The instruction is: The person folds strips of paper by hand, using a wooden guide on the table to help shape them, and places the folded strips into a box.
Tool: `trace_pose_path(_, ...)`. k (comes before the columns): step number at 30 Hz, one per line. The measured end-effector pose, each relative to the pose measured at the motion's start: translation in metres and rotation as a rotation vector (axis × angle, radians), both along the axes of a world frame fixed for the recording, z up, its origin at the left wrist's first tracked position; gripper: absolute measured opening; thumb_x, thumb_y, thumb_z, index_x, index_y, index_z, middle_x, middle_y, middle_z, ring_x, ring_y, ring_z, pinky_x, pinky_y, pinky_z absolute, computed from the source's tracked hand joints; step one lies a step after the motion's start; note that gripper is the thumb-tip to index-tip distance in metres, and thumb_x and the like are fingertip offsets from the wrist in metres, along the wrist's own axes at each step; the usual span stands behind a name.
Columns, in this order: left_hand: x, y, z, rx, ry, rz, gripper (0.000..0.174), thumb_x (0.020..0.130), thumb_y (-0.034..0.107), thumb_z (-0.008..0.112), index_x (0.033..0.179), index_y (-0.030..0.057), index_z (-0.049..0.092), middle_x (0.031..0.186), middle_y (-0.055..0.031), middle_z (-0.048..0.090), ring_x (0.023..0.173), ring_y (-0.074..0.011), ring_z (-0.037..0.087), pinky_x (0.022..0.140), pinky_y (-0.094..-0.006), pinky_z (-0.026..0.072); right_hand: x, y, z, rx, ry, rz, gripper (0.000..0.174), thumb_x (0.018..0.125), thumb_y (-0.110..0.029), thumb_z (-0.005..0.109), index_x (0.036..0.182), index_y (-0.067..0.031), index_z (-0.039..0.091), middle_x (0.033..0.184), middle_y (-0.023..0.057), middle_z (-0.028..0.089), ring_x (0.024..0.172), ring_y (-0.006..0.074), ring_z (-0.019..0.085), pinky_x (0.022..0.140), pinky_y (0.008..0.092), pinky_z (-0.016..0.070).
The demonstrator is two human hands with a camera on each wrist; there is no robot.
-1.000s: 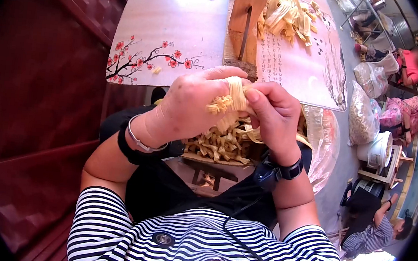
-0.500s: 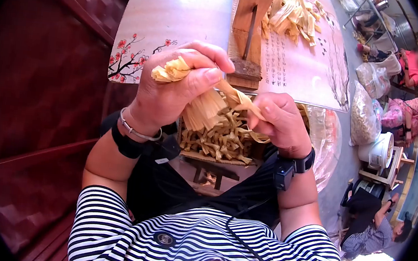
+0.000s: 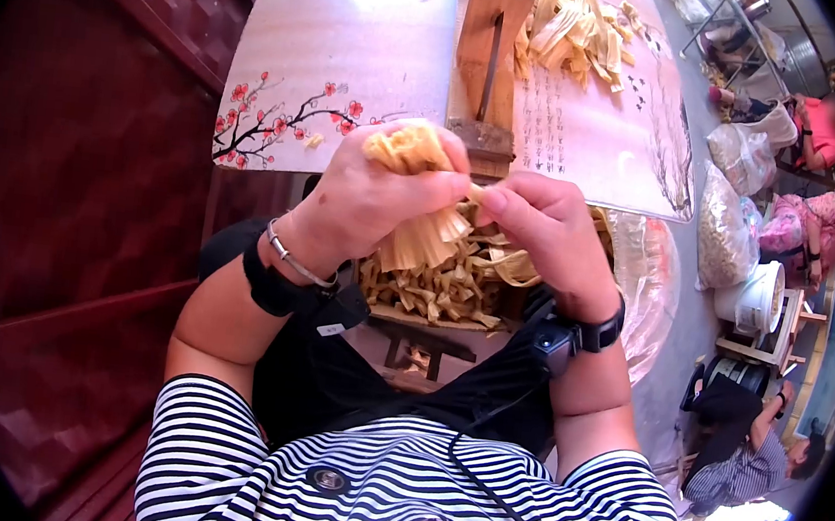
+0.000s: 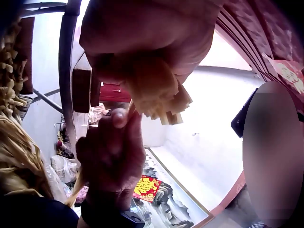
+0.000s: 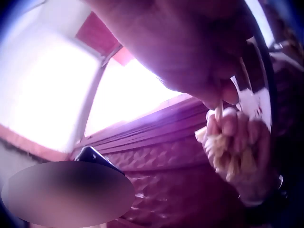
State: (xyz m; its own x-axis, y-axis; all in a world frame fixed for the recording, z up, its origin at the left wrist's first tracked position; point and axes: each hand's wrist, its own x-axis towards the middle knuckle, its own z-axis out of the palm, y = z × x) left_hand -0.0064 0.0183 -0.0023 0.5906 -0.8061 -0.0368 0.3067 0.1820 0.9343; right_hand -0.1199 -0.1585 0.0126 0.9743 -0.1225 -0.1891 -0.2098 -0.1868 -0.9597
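Observation:
My left hand (image 3: 369, 191) grips a bundle of pale yellow strips (image 3: 423, 240), its folded end above the thumb and its fanned end hanging below the fist. In the left wrist view the cut ends of the bundle (image 4: 164, 102) stick out under the palm. My right hand (image 3: 556, 236) pinches a thin strip that runs to the bundle, thumb against forefinger, close beside the left fingertips. The right wrist view shows the strip (image 5: 219, 111) between both hands. Below them lies a box of knotted yellow pieces (image 3: 435, 287).
A wooden block with a metal bar (image 3: 488, 77) stands on the flower-patterned table (image 3: 318, 40), beside a heap of loose strips (image 3: 575, 30). Clear plastic (image 3: 642, 282) hangs at the right. Filled bags (image 3: 727, 230), a white bucket (image 3: 751, 298) and seated people are farther right.
Since half a second ago the hands have come together and the strip between them shows shorter. The left hand has moved right; a second ago its back faced up over the bundle.

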Motion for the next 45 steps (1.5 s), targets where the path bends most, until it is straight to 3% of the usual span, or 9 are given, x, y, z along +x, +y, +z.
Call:
trace_pose_path(10,0.025,-0.024,-0.008,0.085,-0.464,0.334,0.008,0.087,0.004,0.061,0.095,0.0017,0.061,0.079,-0.0008,0.061,0.070,-0.0070,0.057,0.065,-0.0220,0.0473,0.026,-0.016,-0.008,-0.492,-0.387,-0.448,0.017,0.084,-0.017,0.072,0.082,-0.0009,0.067,0.059,0.0048,0.059,0.052,0.0080,0.051,0.049,0.0248,0.0414)
trace_pose_path(18,0.034,-0.038,-0.022,0.244,-0.498,0.432,0.008,0.085,0.008,0.065,0.091,0.0016,0.064,0.080,0.0016,0.061,0.073,-0.0044,0.056,0.066,-0.0213,0.0472,0.056,-0.033,-0.029,-0.853,-0.221,-0.586,0.020,0.086,-0.028,0.069,0.082,-0.0081,0.067,0.060,0.0093,0.062,0.050,0.0226,0.059,0.049,0.0321,0.0445)
trace_pose_path(21,0.028,-0.026,-0.023,0.065,-0.462,0.368,0.009,0.083,0.007,0.067,0.090,0.0020,0.063,0.082,0.0007,0.061,0.072,-0.0049,0.055,0.065,-0.0219,0.0471,0.049,-0.031,-0.033,-0.562,-0.486,-0.653,0.018,0.085,-0.020,0.072,0.082,-0.0042,0.065,0.061,0.0002,0.059,0.052,0.0092,0.052,0.049,0.0245,0.0411)
trace_pose_path(23,0.026,-0.008,-0.007,0.044,-0.556,0.018,0.010,0.081,0.006,0.068,0.089,0.0022,0.063,0.082,0.0001,0.062,0.072,-0.0060,0.056,0.065,-0.0229,0.0472,0.041,-0.020,-0.031,-0.400,-0.616,-0.709,0.017,0.084,-0.014,0.073,0.081,-0.0011,0.062,0.065,-0.0044,0.054,0.059,0.0020,0.044,0.050,0.0182,0.0376)
trace_pose_path(28,0.006,-0.009,-0.019,0.142,-0.727,-0.539,0.017,0.077,0.008,0.071,0.090,0.0040,0.062,0.075,-0.0074,0.062,0.068,-0.0187,0.059,0.065,-0.0288,0.0475,0.056,-0.031,0.015,-0.538,-1.068,-0.817,0.018,0.086,-0.015,0.071,0.077,-0.0030,0.061,0.067,-0.0028,0.057,0.058,0.0013,0.046,0.051,0.0177,0.0377)
trace_pose_path(31,-0.008,-0.018,-0.033,0.304,-0.936,-0.678,0.019,0.077,0.015,0.069,0.092,0.0065,0.062,0.076,-0.0148,0.063,0.071,-0.0316,0.061,0.065,-0.0380,0.0478,0.055,-0.047,0.083,-0.515,-1.146,-0.531,0.019,0.088,-0.011,0.067,0.073,-0.0056,0.055,0.064,-0.0025,0.056,0.054,0.0019,0.045,0.050,0.0187,0.0369)
trace_pose_path(37,-0.025,-0.027,-0.077,0.503,-1.161,-0.649,0.023,0.077,0.024,0.069,0.087,0.0060,0.057,0.077,-0.0157,0.062,0.080,-0.0372,0.061,0.069,-0.0451,0.0478,0.054,-0.006,0.179,-0.687,-1.475,-0.093,0.008,0.086,-0.004,0.068,0.082,-0.0032,0.061,0.070,-0.0026,0.060,0.060,0.0006,0.050,0.054,0.0150,0.0395)
trace_pose_path(40,-0.021,-0.030,-0.095,0.565,-1.216,-0.715,0.032,0.076,0.023,0.070,0.099,0.0042,0.060,0.096,-0.0161,0.063,0.094,-0.0361,0.060,0.079,-0.0434,0.0468,0.037,-0.007,0.173,-0.712,-1.416,-0.108,0.007,0.085,-0.004,0.069,0.084,-0.0024,0.063,0.071,-0.0025,0.061,0.062,0.0013,0.052,0.054,0.0154,0.0398)
trace_pose_path(45,-0.019,-0.017,-0.110,0.372,-1.258,-0.699,0.042,0.078,0.014,0.064,0.119,0.0056,0.059,0.101,-0.0166,0.064,0.094,-0.0363,0.061,0.083,-0.0404,0.0480,0.000,-0.011,0.123,-0.547,-1.162,-0.273,0.008,0.083,-0.004,0.071,0.087,-0.0011,0.065,0.072,-0.0023,0.062,0.065,0.0025,0.054,0.055,0.0162,0.0403)
